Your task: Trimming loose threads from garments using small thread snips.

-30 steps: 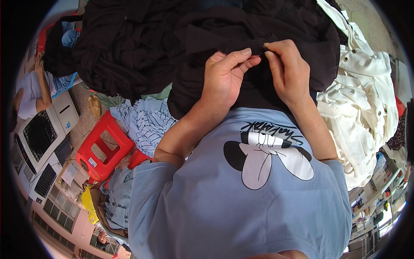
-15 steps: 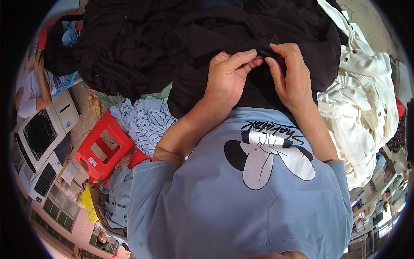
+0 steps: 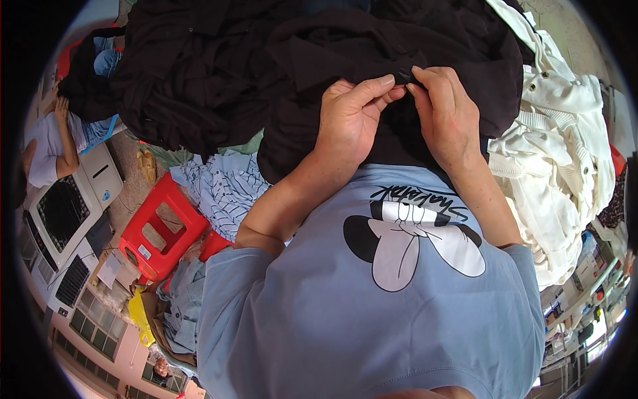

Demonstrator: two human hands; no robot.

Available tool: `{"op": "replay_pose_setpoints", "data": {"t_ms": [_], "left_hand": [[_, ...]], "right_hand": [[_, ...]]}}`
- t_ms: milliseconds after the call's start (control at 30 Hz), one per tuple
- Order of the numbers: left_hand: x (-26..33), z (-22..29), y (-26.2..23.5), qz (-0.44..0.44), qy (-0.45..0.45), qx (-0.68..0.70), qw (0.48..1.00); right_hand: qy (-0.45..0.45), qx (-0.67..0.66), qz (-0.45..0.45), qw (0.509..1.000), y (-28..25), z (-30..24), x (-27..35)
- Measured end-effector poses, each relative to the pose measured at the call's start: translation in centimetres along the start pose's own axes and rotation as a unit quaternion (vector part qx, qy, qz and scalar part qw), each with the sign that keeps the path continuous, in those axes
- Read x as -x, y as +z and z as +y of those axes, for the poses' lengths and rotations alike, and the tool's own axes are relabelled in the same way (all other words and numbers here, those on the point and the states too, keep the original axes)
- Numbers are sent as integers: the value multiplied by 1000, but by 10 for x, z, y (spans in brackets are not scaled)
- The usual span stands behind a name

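A dark black garment (image 3: 325,50) lies spread in folds in front of me, part of a large heap of black cloth. My left hand (image 3: 351,116) is closed on its edge, thumb and fingertips pinched together. Close beside it, my right hand (image 3: 446,110) pinches the same cloth between thumb and forefinger. Only a small gap separates the two sets of fingertips, with a little dark fold of fabric standing up there. Any small detail inside the pinch is too dark to make out.
White knitted garments (image 3: 555,159) are piled at my right. To the left are a blue patterned shirt (image 3: 229,189), a red plastic stool (image 3: 137,229) and blue denim clothes (image 3: 183,309). Another person (image 3: 50,143) touches the heap's far left end, near a white machine (image 3: 100,174).
Both hands stay nearly in place on the black cloth. The right fingertips have shifted slightly, and the fold between the hands shows a little more.
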State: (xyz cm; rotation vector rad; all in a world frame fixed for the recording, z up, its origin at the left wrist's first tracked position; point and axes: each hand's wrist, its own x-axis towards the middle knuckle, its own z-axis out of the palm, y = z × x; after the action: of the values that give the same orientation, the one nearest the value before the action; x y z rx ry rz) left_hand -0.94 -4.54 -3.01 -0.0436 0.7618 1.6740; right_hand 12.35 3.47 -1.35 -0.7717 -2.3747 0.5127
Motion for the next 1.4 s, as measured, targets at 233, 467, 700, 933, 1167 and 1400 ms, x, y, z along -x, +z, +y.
{"op": "replay_pose_setpoints", "data": {"t_ms": [233,467,700,933,1167,1400], "left_hand": [[0,0,-1,4,0,1,1000],[-2,-1,-2,12,-4,2,1000],[-6,7,-2,21,-44,9,999],[-9,15,-21,52,-3,-9,999],[3,15,-6,59,10,-21,998],[6,12,2,45,9,-17,999]], "right_hand": [[-25,27,3,999,2,2,1],[80,-108,-3,991,-3,-1,1],[192,-265,-72,942,2,15,2],[224,-188,-61,954,-5,26,2],[118,-39,25,992,-1,16,-9],[30,-71,-31,997,-5,0,-11]]}}
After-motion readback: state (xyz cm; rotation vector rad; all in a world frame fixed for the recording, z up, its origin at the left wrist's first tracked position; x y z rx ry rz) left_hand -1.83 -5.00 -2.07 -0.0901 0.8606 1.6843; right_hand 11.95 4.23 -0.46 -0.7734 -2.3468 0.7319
